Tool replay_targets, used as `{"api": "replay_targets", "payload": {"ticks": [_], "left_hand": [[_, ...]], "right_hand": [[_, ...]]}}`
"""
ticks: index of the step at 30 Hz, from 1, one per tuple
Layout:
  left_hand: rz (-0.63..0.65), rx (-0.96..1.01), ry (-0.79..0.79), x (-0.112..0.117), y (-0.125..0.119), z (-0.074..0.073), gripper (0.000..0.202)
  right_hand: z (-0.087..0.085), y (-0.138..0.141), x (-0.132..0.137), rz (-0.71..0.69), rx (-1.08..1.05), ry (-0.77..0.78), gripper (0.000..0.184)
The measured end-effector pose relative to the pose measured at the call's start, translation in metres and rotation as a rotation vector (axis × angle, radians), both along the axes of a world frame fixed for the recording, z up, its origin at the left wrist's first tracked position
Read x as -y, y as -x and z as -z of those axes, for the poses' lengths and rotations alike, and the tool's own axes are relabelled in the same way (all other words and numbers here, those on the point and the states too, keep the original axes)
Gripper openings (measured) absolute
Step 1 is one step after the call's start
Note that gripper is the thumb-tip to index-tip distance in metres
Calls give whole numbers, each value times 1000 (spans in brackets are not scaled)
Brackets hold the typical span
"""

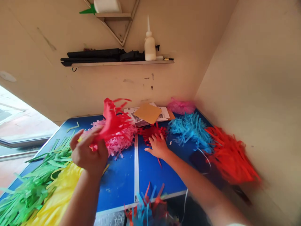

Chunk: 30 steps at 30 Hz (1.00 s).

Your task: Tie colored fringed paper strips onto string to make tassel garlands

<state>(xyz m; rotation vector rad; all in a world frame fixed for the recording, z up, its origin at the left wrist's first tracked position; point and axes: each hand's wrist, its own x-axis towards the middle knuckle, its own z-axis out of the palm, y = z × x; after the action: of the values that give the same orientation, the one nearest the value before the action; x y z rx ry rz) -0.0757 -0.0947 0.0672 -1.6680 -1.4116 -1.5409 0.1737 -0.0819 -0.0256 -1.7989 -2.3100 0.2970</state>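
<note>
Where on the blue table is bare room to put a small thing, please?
Two patches of table: one between left forearm, pale pink paper and seam; another between seam, right forearm and the dark red paper under the right hand. Crowded: left side, with green paper and yellow paper; right side, with blue paper and orange-red paper.

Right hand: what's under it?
Dark red fringed paper shows by the fingers of the right hand, and blue tabletop beside it; what the hand covers cannot be seen.
</note>
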Motion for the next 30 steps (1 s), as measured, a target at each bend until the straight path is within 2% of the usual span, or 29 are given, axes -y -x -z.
{"api": "replay_targets", "payload": {"ticks": [2, 3, 4, 5, 6, 8, 9, 11, 12, 14, 16, 18, 19, 21, 22, 23, 24, 25, 26, 27, 28, 30], "left_hand": [[213, -353, 118, 24, -1, 3, 21], [309, -481, 201, 35, -4, 9, 25], [383, -554, 269, 46, -9, 18, 28], [437, -585, 318, 56, -15, 29, 31], [479, -588, 358, 65, -21, 41, 32], [541, -575, 426, 80, -32, 67, 32], [556, -569, 456, 87, -37, 79, 31], [556, -563, 501, 97, -43, 98, 32], [549, -562, 520, 101, -44, 106, 32], [538, -554, 565, 107, -46, 118, 32], [529, -535, 608, 111, -49, 128, 32], [502, -507, 651, 113, -53, 136, 31], [485, -495, 671, 114, -55, 140, 31], [467, -476, 710, 114, -62, 145, 30], [469, -467, 736, 115, -66, 146, 30], [476, -457, 766, 115, -69, 146, 29], [483, -446, 799, 115, -73, 145, 29], [489, -434, 833, 116, -77, 143, 28], [495, -421, 867, 117, -81, 140, 27], [508, -402, 899, 118, -83, 138, 25], [530, -371, 927, 119, -83, 135, 22], [590, -259, 972, 120, -78, 133, 21]], "right_hand": [[-6, -1, 33, -23, -240, -9, 40], [-5, 1, 54, -55, -432, 60, 38], [-2, 6, 76, -98, -657, 194, 40], [2, 14, 97, -157, -907, 412, 42], [8, 22, 116, -147, -1174, 613, 46], [19, 41, 139, 25, -1643, 880, 54], [23, 47, 143, 182, -1821, 922, 54], [28, 51, 137, 497, -2023, 858, 46], [29, 46, 131, 607, -2056, 793, 43], [30, 25, 116, 697, -2053, 682, 40], [29, -7, 104, 690, -2012, 579, 38], [27, -40, 100, 706, -1887, 379, 39], [25, -53, 100, 744, -1762, 202, 40], [21, -66, 107, 782, -1355, -222, 42], [19, -65, 113, 720, -1121, -380, 39], [18, -60, 120, 583, -902, -463, 36], [19, -52, 127, 388, -712, -464, 35], [21, -41, 133, 174, -564, -403, 35], [24, -31, 137, -13, -461, -314, 37], [29, -21, 140, -143, -397, -230, 38], [35, -14, 141, -210, -363, -170, 37], [47, -9, 138, -220, -357, -131, 27]]}}
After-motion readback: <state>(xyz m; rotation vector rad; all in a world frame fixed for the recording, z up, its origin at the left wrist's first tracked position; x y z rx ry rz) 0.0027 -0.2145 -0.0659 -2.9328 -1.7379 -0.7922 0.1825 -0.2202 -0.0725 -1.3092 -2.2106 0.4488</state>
